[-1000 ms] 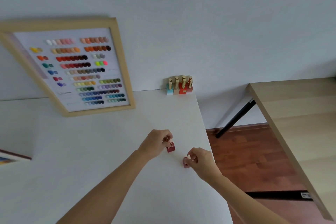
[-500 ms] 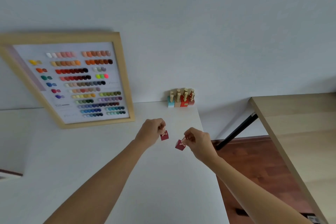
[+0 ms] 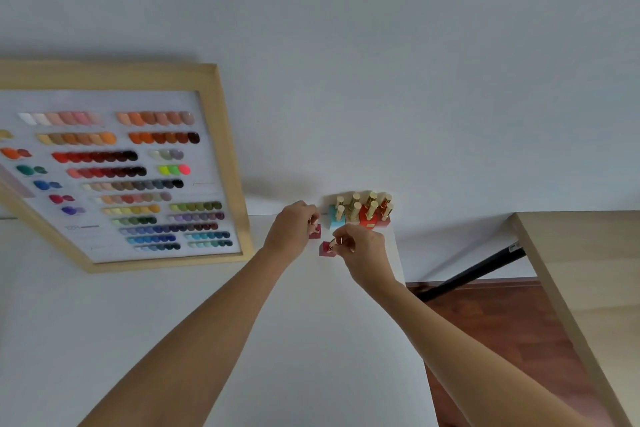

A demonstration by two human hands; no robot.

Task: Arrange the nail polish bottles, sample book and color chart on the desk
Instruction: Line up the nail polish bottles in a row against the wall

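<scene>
Surface: white top filling the lower left and centre of the frame; its far edge meets the pale wall.
Left hand: centre of frame, fingers pinched closed on a dark red bottle by its cap; whether the bottle base touches the surface cannot be told.
Right hand: just right of the left hand, fingers closed on the gold cap of a pink-red bottle; the bottle is tilted, base towards the left.
Hands, relation: close together, not touching; the two held bottles sit just beside each other.
Bottle group: cluster of upright gold-capped bottles at the far right corner of the surface, against the wall, just above both hands; one pale blue base at its left, red bases to the right.
Color chart: wood-framed board with rows of swatches, left half of frame, leaning on the wall with its lower edge on the surface.
Sample book: out of frame.
Second table: light wood top, right edge of frame, well apart from the white surface; red-brown floor between them.
</scene>
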